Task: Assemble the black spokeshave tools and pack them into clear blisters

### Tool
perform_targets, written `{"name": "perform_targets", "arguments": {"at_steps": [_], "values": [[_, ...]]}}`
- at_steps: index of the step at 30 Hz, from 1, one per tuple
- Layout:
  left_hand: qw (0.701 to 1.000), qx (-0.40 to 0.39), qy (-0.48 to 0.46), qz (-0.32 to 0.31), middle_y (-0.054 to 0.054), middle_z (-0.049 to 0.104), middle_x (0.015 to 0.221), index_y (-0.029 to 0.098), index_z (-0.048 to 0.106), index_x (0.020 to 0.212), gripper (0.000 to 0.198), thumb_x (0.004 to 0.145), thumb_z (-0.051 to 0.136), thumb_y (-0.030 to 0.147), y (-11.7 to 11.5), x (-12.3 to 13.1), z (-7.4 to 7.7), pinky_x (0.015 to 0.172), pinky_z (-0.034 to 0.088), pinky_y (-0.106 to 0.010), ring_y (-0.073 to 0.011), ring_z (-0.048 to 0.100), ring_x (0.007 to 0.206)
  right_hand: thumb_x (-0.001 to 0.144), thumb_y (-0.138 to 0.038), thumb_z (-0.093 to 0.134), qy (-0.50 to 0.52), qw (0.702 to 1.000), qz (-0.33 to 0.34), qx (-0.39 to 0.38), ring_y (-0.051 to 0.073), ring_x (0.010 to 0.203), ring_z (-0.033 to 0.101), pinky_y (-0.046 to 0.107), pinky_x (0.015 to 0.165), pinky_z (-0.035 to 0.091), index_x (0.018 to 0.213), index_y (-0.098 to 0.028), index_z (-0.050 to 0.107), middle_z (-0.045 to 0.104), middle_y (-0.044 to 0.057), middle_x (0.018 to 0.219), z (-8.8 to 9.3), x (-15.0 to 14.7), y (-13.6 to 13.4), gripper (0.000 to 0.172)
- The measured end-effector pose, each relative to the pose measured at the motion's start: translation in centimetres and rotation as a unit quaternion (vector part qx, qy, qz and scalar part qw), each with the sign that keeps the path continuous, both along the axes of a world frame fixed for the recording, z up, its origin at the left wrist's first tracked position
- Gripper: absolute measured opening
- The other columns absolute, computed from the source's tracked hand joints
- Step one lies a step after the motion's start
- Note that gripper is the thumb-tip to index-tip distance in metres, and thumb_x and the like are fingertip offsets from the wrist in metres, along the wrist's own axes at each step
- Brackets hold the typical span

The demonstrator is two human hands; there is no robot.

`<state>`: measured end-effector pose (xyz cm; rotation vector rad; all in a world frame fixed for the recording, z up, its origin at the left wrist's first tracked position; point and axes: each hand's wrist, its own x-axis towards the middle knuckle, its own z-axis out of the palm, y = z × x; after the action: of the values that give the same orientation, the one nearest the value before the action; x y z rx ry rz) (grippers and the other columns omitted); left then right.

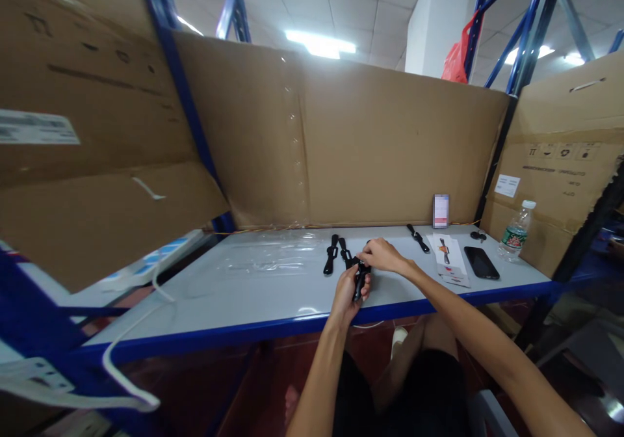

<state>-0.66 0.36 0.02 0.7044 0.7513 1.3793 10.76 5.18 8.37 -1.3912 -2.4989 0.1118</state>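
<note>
My left hand (347,289) is closed around a black plastic hand tool (359,283) that has a narrow middle and wider ends. Over its upper end, my right hand (381,255) is closed, with the fingertips pinching that part. The fingers partly cover the tool, so its exact kind cannot be made out. Just left of the hands lie two similar black tools, one (331,255) upright in view and another (344,253) close to my left fingers. A further black tool (418,238) rests to the right, beside a printed leaflet (455,270) picturing such a tool.
A phone (441,211) leans against the cardboard back wall (390,144). At the right are a dark phone (481,263), a water bottle (517,234) and keys (478,235). The table's blue front edge (219,337) runs before my legs; a white cable (114,352) hangs at the left.
</note>
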Motion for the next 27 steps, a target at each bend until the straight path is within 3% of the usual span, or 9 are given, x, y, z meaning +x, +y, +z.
{"name": "perform_targets", "arguments": {"at_steps": [3,5,10,15,20,27], "values": [[1.000,0.000,-0.004,-0.006,0.003,0.056,0.057,0.018,0.049,0.086,0.022,0.085,0.062,0.036,0.0,0.0,0.0,0.033,0.024,-0.018,-0.0065,0.039,0.034,0.092,-0.028,0.064,0.037,0.998,0.044,-0.005,0.014,0.078,0.065,0.021,0.065,0.036,0.105,-0.022,0.079,0.076,0.002,0.086,0.4,0.9,0.5,0.021],[1.000,0.003,-0.008,-0.008,0.003,0.056,0.057,0.018,0.049,0.087,0.023,0.085,0.063,0.037,0.1,0.0,0.0,0.033,0.024,-0.018,-0.0066,0.039,0.034,0.086,-0.024,0.070,0.025,0.997,0.075,-0.007,0.014,0.079,0.065,0.021,0.065,0.035,0.113,-0.026,0.077,0.076,0.000,0.089,0.7,1.4,0.6,0.027],[1.000,-0.005,-0.002,-0.009,0.003,0.056,0.056,0.018,0.049,0.087,0.018,0.088,0.057,0.034,0.1,0.0,0.0,0.032,0.023,-0.017,-0.0065,0.038,0.033,0.087,-0.029,0.072,-0.038,0.997,0.066,0.027,0.017,0.083,0.067,0.023,0.062,0.032,0.107,-0.027,0.077,0.075,0.001,0.091,1.3,1.5,-0.1,0.021],[1.000,-0.006,0.003,-0.013,0.002,0.056,0.057,0.017,0.049,0.086,0.018,0.088,0.056,0.034,0.1,-0.1,0.0,0.032,0.023,-0.017,-0.0061,0.038,0.033,0.089,-0.026,0.068,-0.066,0.993,0.095,0.035,0.017,0.085,0.069,0.023,0.062,0.032,0.113,-0.030,0.074,0.076,0.000,0.096,1.7,1.3,-0.6,0.025],[1.000,-0.001,0.005,-0.015,0.003,0.055,0.056,0.018,0.050,0.088,0.019,0.087,0.058,0.035,0.1,-0.1,-0.1,0.032,0.023,-0.017,-0.0061,0.037,0.033,0.093,-0.034,0.066,-0.110,0.989,0.084,0.056,0.022,0.093,0.070,0.024,0.069,0.038,0.108,-0.024,0.076,0.077,0.007,0.103,1.9,1.1,-0.7,0.020],[1.000,-0.004,-0.004,-0.018,0.002,0.055,0.056,0.017,0.049,0.083,0.017,0.089,0.055,0.032,0.3,-0.2,-0.2,0.033,0.022,-0.016,-0.0060,0.038,0.034,0.102,-0.038,0.051,-0.118,0.991,0.010,0.054,0.028,0.098,0.071,0.029,0.077,0.044,0.106,-0.016,0.073,0.075,0.017,0.106,1.1,-0.2,-1.7,0.031]]}}
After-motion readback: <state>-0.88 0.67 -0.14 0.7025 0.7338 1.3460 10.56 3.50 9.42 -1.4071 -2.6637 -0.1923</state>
